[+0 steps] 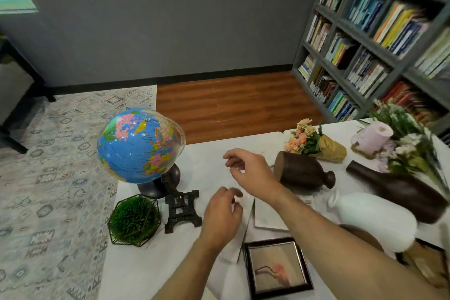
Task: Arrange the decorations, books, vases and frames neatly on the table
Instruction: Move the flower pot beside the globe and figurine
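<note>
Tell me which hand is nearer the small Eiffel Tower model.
Left. The left hand hovers just right of the Eiffel Tower model, almost beside it. The right hand is farther off, up and to the right, closer to the lying brown vase.

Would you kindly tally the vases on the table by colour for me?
Dark brown vases: 2, one short, one long, both lying down
White vase: 1, lying down
Total: 3
</note>
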